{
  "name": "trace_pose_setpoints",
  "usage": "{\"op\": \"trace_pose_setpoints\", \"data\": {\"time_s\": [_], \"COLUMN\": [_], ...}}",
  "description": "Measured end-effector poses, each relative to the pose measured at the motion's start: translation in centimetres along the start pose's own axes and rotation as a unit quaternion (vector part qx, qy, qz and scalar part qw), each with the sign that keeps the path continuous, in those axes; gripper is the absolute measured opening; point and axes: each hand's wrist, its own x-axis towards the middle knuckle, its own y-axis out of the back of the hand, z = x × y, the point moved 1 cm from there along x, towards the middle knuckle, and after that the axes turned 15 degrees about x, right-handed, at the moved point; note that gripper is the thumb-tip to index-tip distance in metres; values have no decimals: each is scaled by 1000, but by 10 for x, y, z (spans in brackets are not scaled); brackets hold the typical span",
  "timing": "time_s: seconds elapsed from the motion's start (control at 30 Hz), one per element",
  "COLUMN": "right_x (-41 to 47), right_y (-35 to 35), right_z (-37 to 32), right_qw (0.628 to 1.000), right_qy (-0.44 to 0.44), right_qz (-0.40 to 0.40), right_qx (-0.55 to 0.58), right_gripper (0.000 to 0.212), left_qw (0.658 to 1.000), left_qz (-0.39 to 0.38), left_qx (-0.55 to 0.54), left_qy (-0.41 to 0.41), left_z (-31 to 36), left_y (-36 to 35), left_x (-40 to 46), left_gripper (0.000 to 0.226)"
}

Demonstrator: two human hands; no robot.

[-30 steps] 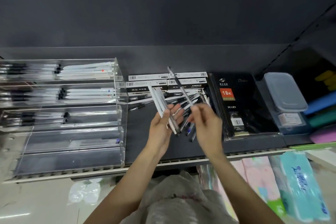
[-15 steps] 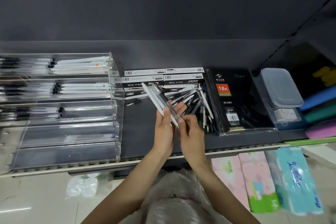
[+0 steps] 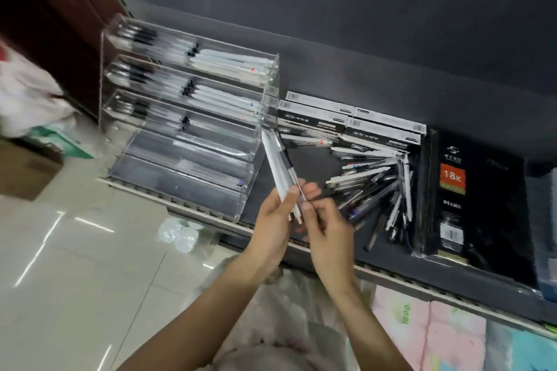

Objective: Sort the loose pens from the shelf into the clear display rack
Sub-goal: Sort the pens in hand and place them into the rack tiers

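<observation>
Left hand (image 3: 272, 220) clasps a pen bundle (image 3: 281, 173); right hand (image 3: 327, 227) pinches its lower end. Light, stiff, slick barrels likely fan out, so grip mid-barrel.

Lower ends of the bundle of pens (image 3: 278, 164) hidden behind the fingers of the left hand (image 3: 272, 224); count within the bundle not determinable. Right of the fingers, loose pens (image 3: 376, 187) overlapping, the undermost covered; ink colours mostly too small to tell. Left of the fingers, contents of the clear display rack (image 3: 193, 117) smeared by motion blur, individual pens not separable. Far right, a plastic container (image 3: 547, 238) cut off by the frame edge. Print on the diary (image 3: 470, 199) beyond "18K" illegible.
</observation>
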Motion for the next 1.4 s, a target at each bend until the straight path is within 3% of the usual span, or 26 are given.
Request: {"op": "trace_pose_setpoints", "data": {"time_s": [0.1, 0.2, 0.27, 0.37, 0.47, 0.6, 0.77, 1.0, 1.13, 1.3, 1.4], "right_x": [2, 9, 16, 28, 36, 37, 28, 18, 18, 27, 44], "right_y": [-14, -32, -48, -81, -122, -177, -249, -304, -321, -311, -290], "right_z": [-16, -36, -50, -66, -74, -77, -85, -107, -115, -120, -118], "right_qw": [997, 995, 990, 982, 977, 980, 992, 985, 990, 994, 996], "right_qy": [58, 75, 85, 58, 60, 74, -37, -134, -118, -78, 0], "right_qz": [-46, -69, -102, -170, -203, -177, -115, -52, -34, 7, -9], "right_qx": [-35, 10, 39, 54, -6, -52, 37, 100, 76, 77, -91], "right_gripper": [35, 20, 10, 15, 14, 10, 2, 12, 8, 12, 20], "left_qw": [998, 995, 994, 996, 997, 998, 989, 973, 975, 990, 989], "left_qz": [43, 68, 69, 54, 34, -6, -82, -168, -169, -129, -121], "left_qx": [0, -8, -1, 24, 39, 57, 121, 152, 139, 12, -44], "left_qy": [-52, -78, -79, -72, -63, -38, 14, 51, 44, 64, 73], "left_z": [14, 28, 34, 41, 47, 61, 89, 120, 124, 123, 125], "left_y": [32, 62, 79, 102, 130, 183, 265, 333, 347, 355, 364], "left_x": [-14, -24, -28, -31, -28, -16, 3, 19, 28, 35, 41], "left_gripper": [21, 21, 21, 22, 24, 29, 29, 22, 23, 21, 23]}}
